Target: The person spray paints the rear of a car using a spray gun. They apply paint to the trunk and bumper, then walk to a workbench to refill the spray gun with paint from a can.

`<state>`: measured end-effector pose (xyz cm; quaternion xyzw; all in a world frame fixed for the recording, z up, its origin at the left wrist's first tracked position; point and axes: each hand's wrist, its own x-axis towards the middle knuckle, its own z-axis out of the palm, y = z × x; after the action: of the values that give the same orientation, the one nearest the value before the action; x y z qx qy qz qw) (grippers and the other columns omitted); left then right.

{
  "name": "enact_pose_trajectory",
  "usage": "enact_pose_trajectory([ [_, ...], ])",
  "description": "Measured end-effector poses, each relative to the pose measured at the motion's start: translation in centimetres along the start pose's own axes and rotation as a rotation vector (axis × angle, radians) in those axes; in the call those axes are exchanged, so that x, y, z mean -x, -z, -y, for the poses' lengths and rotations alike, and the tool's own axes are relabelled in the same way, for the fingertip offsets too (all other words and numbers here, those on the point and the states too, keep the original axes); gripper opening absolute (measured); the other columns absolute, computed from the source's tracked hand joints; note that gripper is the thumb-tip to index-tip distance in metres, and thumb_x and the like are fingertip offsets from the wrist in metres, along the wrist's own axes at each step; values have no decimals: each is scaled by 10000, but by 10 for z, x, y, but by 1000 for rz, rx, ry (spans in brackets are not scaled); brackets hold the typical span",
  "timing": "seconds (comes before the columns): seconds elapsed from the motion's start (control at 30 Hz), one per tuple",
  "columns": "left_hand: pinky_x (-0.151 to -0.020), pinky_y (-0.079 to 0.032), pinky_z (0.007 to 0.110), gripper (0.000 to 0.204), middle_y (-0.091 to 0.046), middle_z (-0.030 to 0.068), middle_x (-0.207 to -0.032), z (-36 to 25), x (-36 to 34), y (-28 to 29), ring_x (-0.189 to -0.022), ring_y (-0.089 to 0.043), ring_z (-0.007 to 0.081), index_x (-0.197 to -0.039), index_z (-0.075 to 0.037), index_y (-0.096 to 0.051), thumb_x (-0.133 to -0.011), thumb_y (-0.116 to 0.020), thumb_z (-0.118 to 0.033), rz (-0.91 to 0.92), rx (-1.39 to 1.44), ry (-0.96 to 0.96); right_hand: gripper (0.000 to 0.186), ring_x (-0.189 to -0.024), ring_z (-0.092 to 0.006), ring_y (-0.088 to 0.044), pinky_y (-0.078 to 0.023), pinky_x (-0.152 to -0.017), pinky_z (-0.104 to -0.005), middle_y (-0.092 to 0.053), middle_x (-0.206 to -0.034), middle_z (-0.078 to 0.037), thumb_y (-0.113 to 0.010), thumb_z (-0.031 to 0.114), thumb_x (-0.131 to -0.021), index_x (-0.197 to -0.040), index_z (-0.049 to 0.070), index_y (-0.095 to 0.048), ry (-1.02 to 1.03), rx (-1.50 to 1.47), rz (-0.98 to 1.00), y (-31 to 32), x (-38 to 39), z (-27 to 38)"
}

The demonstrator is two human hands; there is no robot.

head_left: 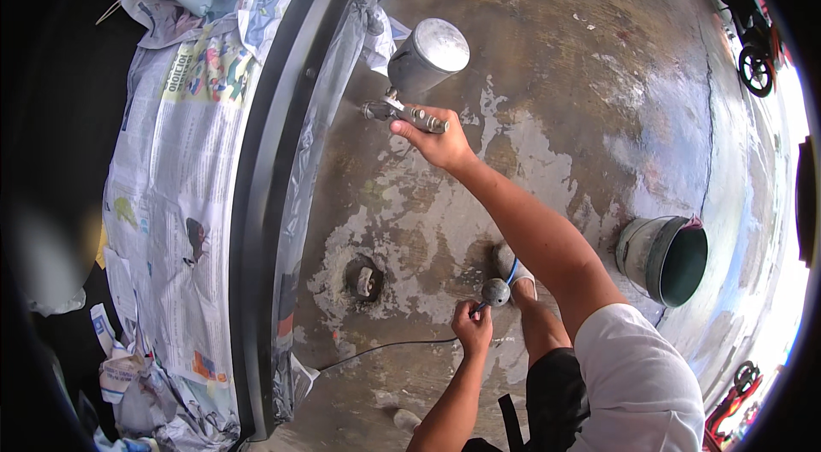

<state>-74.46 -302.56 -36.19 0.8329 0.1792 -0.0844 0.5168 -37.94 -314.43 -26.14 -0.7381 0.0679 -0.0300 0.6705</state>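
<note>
My right hand [440,140] is closed around a metal spray gun [402,114] with a grey paint cup [429,56] on it. The gun's nozzle faces left, toward a long dark vehicle panel [272,170], and stands a little apart from it. Faint mist hangs by the nozzle. Lower down, my left hand [473,330] grips a thin hose [389,344] beside a round, speckled grey fitting [495,292]. A blue stretch [514,269] runs above the fitting; my right arm hides where it leads. Newspaper [184,204] covers the area left of the panel.
Thin plastic sheeting [310,153] hangs along the panel's right side. A bucket [663,259] stands on the stained concrete floor at right. Between the panel and my feet is a hole [366,279] in the floor. Red wheeled vehicles [753,50] stand at the far right.
</note>
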Motion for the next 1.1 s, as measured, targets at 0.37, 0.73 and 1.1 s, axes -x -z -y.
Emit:
enact_pose_trajectory([
  [0.37, -610, -437, 295, 99, -555, 2, -709, -160, -127, -98, -639, -485, 112, -821, -31, -624, -835, -720, -52, -78, 241, -8, 496, -953, -247, -729, -537, -879, -366, -772, -1026, -140, -810, 480, -862, -1187, 110, -751, -56, 120, -174, 111, -234, 17],
  [0.73, -786, -524, 340, 211, -739, 79, -890, -107, -23, -31, -832, -666, 174, -977, 10, -721, -941, -677, -193, -390, 77, 176, 541, -1089, -270, -695, -505, -964, -384, -741, -1126, -138, -714, 478, -944, -1363, 144, -640, 82, 106, 58, 66, -116, 75],
  [1.1, -966, -519, 449, 353, -709, 235, -1191, 55, 236, 117, -1136, -670, 387, -1194, 6, -684, -971, -605, -255, -500, 15, 568, 584, -1045, -289, -711, -520, -940, -385, -751, -1075, -144, -720, 492, -934, -1393, 145, -618, -3, 137, 253, -78, 179, 104],
])
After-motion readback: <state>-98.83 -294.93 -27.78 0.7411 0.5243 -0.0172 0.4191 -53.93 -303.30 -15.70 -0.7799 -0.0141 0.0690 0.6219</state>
